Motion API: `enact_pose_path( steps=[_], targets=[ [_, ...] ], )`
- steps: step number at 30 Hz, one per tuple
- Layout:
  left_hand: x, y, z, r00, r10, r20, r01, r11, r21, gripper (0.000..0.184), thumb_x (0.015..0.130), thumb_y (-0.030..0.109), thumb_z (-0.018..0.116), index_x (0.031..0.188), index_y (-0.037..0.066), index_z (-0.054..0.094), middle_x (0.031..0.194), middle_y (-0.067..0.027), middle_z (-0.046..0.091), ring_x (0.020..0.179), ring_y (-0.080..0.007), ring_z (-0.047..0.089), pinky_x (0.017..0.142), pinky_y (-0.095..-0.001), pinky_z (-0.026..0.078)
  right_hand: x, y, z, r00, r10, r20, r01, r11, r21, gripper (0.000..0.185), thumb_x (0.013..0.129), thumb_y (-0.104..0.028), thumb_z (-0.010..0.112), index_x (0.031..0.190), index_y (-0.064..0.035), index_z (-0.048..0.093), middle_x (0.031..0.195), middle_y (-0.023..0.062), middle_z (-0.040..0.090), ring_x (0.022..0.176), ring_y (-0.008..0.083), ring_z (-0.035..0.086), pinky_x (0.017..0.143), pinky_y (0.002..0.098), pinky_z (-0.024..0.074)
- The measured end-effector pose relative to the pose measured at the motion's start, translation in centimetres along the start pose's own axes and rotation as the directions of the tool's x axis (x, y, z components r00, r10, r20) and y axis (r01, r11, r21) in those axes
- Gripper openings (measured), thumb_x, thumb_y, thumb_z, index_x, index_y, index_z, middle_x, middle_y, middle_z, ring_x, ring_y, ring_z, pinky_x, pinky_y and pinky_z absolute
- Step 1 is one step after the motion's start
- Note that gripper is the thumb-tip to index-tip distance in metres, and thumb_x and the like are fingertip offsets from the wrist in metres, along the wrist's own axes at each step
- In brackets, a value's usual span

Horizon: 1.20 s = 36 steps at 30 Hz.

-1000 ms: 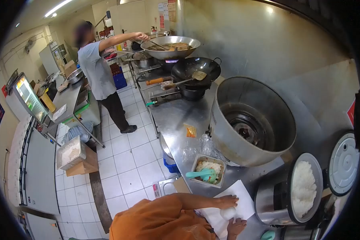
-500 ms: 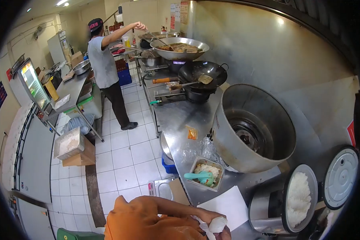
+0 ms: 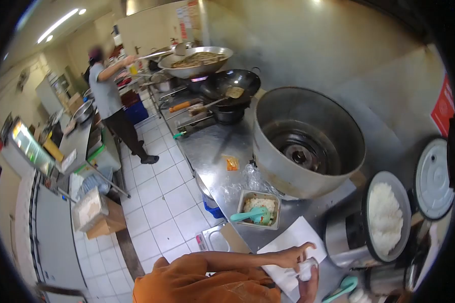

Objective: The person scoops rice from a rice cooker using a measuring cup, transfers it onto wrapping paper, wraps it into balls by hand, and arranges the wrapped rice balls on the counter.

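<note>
Right now, a small white bundle [image 3: 307, 270] sits between the two hands over the steel counter [image 3: 212, 174], near the outer edge of a sheet of white paper [image 3: 294, 233]. Taking the bundle as the centre of a dial, with twelve at the top of the view, the right hand [image 3: 310, 288] lies at six o'clock, its fingers curled against the bundle and gripping it from that side. The left hand [image 3: 290, 256] is at ten o'clock, fingers spread and partly bent, the farthest one reaching past the bundle's upper side; whether the nearer fingers touch it I cannot tell. What the bundle is made of is too blurred to tell

At eleven o'clock, beyond the paper, stands a metal food pan [image 3: 241, 202] with pale food in it and a turquoise spoon [image 3: 242, 216] resting across its rim. Straight up at twelve is a large, deep metal pot [image 3: 270, 161], uncovered. At two o'clock stands a rice cooker [image 3: 338, 240] with white rice [image 3: 385, 217] showing in its mouth, and a round grey lid [image 3: 434, 177] lies beyond. A turquoise scoop [image 3: 346, 286] is near the right hand, at four o'clock from the bundle, and a digital scale [image 3: 216, 239] sits toward ten, well apart
</note>
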<state>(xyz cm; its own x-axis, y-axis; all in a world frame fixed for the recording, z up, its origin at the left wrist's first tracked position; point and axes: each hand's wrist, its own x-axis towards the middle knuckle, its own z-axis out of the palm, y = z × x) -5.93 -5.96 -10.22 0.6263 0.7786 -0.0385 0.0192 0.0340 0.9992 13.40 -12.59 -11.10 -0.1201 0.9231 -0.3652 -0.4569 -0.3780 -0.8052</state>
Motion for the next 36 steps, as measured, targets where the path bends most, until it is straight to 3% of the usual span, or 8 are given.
enact_pose_path(
  steps=[5,7,9,11,20,27,30,36],
  targets=[
    [1.0,1.1,0.1,0.813,0.578,0.079,-0.547,0.708,0.447,0.068,0.071,0.005,0.079,0.134,0.015,0.056,0.130,-0.0106,0.053,0.114,-0.0275,0.055,0.102,-0.0425,0.045,-3.2,1.7,-0.5,0.994,0.111,0.003,-0.108,0.962,0.250,0.064,0.095,-0.047,0.060,0.147,-0.0130,0.046,0.142,0.0116,0.053,0.130,0.0347,0.051,0.094,0.0725,0.0460],
    [1.6,-1.9,-0.3,0.794,0.519,0.318,-0.605,0.729,0.320,0.056,0.075,0.012,0.079,0.129,0.015,0.064,0.134,-0.0098,0.052,0.119,-0.0279,0.053,0.107,-0.0444,0.042,-3.8,0.4,1.9,0.984,0.035,0.172,-0.078,0.966,0.245,0.069,0.093,-0.044,0.063,0.151,-0.0139,0.040,0.144,0.0140,0.051,0.130,0.0381,0.052,0.094,0.0714,0.0489],
    [1.1,-1.8,-0.9,0.875,0.295,0.384,-0.478,0.656,0.584,0.058,0.077,0.011,0.078,0.133,0.017,0.064,0.136,-0.0095,0.052,0.127,-0.0295,0.048,0.110,-0.0420,0.042,-4.4,-0.7,1.5,0.979,0.177,0.106,-0.190,0.974,0.127,0.064,0.096,-0.026,0.065,0.152,-0.0131,0.036,0.137,0.0162,0.056,0.125,0.0327,0.057,0.092,0.0470,0.0582],
    [0.4,2.4,-0.2,0.913,0.155,0.376,-0.394,0.572,0.719,0.064,0.073,0.008,0.081,0.133,0.018,0.063,0.135,-0.0094,0.052,0.126,-0.0329,0.047,0.108,-0.0425,0.042,-4.1,1.8,1.4,0.946,0.195,-0.260,-0.226,0.970,-0.094,0.067,0.089,-0.040,0.072,0.144,-0.0117,0.046,0.120,0.0171,0.062,0.101,0.0253,0.064,0.076,0.0354,0.0581],
    [-3.3,0.4,0.4,0.952,-0.087,0.294,-0.101,0.818,0.567,0.047,0.081,0.015,0.079,0.125,0.008,0.065,0.128,-0.0101,0.061,0.122,-0.0314,0.052,0.105,-0.0427,0.044,-11.7,5.0,-15.1,0.540,-0.087,-0.837,-0.151,0.969,-0.197,0.040,0.103,-0.040,0.043,0.132,-0.0155,0.056,0.122,0.0142,0.063,0.105,0.0285,0.066,0.083,0.0412,0.0563],
    [-2.4,-0.2,-0.7,0.917,-0.230,0.325,-0.005,0.810,0.587,0.044,0.084,0.015,0.078,0.126,0.010,0.065,0.126,-0.0110,0.063,0.122,-0.0310,0.054,0.103,-0.0420,0.045,-12.0,-0.7,-30.4,0.412,-0.595,-0.690,0.023,0.764,-0.645,0.051,0.097,-0.025,0.060,0.146,-0.0135,0.051,0.144,0.0190,0.054,0.130,0.0324,0.054,0.109,0.0414,0.0412],
    [-1.8,0.9,-0.3,0.917,-0.198,0.346,-0.059,0.791,0.609,0.042,0.085,0.015,0.077,0.125,0.010,0.065,0.126,-0.0109,0.063,0.122,-0.0299,0.055,0.101,-0.0413,0.046,-10.5,-2.3,-30.8,0.141,-0.633,-0.761,-0.663,0.510,-0.547,0.058,0.091,-0.022,0.069,0.143,-0.0048,0.050,0.137,0.0232,0.056,0.123,0.0422,0.056,0.105,0.0476,0.0446],
    [-2.8,0.6,-0.5,0.948,-0.235,0.213,0.066,0.802,0.593,0.040,0.085,0.013,0.076,0.124,0.010,0.066,0.124,-0.0110,0.064,0.118,-0.0280,0.058,0.096,-0.0410,0.049,-7.3,-1.9,-29.0,-0.041,-0.786,-0.617,-0.424,0.572,-0.702,0.066,0.077,-0.010,0.080,0.135,0.0028,0.051,0.130,0.0256,0.057,0.118,0.0479,0.055,0.101,0.0495,0.0466]
  ],
)
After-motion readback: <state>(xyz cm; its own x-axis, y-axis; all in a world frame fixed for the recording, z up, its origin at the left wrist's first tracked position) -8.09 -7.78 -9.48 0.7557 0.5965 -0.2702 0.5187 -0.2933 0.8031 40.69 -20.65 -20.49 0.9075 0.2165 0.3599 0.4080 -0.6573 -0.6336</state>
